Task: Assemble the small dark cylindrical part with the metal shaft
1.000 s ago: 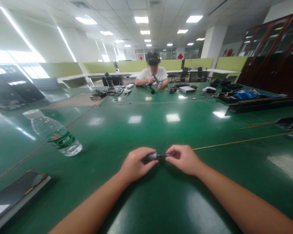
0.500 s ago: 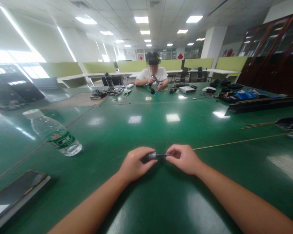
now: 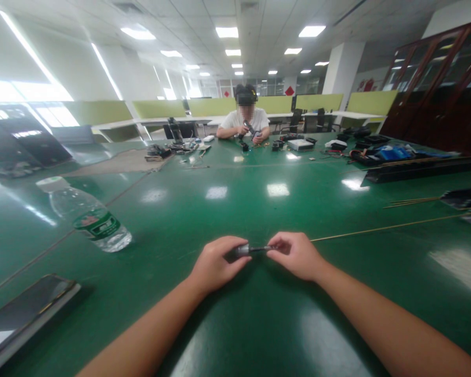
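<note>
Head view: left hand curls round this grey cylinder. Right hand's pinching its dark shaft, forearms angled in.

A clear plastic bottle stands left of the small grey cylinder; a thin golden rod lies right.

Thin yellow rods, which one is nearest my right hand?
The long single rod, its visible left end at the edge of your right hand; the bunched rods beyond it stop farther right.
</note>
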Motion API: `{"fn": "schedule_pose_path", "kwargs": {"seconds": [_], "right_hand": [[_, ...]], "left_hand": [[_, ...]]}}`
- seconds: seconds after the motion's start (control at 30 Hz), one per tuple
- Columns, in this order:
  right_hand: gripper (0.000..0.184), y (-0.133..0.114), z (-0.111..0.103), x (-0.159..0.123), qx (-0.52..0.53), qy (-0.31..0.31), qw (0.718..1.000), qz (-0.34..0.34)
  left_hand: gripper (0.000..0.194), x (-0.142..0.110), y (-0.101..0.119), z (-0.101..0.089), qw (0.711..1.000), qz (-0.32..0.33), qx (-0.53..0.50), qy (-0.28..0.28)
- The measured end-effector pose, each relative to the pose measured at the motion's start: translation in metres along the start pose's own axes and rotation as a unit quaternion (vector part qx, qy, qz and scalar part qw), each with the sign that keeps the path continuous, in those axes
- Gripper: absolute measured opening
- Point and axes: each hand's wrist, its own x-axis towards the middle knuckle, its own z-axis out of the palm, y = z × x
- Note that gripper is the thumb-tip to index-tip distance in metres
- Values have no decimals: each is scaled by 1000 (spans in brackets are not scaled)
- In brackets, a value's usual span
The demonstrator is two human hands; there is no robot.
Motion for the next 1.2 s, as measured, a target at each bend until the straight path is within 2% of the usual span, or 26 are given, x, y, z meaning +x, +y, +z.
{"fn": "schedule_pose_path", "kwargs": {"seconds": [0.97, 1.2], "right_hand": [[11, 0, -2, 1, -12, 5, 1000, 0], [12, -1, -3, 0, -11, 11, 1000, -2]], "left_hand": [[26, 0, -2, -2, 1000, -3, 4, 2], [26, 1, -6, -9, 999, -19, 30, 14]]}}
